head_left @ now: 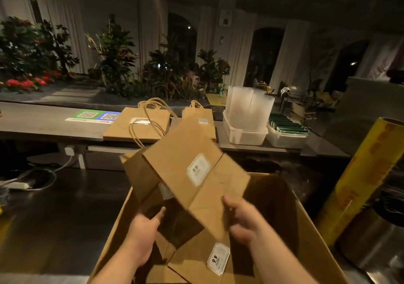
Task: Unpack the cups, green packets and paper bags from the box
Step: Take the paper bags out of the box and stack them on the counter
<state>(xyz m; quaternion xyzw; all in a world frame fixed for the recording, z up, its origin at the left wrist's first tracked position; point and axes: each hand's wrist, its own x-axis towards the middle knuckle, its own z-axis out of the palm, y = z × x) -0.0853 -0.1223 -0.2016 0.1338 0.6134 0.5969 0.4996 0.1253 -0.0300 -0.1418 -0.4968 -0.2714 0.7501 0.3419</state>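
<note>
An open cardboard box (306, 224) stands in front of me with brown paper bags (196, 264) lying inside. My right hand (240, 222) grips the bottom edge of a flat brown paper bag (185, 152) lifted above the box, its white label facing up. My left hand (145, 231) holds a second, darker bag (142, 174) just beneath it. On the table (43, 126) beyond lie two piles of paper bags (140, 126) (201, 117). Clear cups (249, 106) stand in a white bin (244, 134), and green packets (288, 126) fill another bin.
A yellow roll of wrap (367, 178) leans at the right beside a metal container (371, 246). A QR-code sign (94, 115) lies on the table's left part. Plants and red flowers (26, 82) line the back. Cables and a power strip (21, 184) lie on the floor left.
</note>
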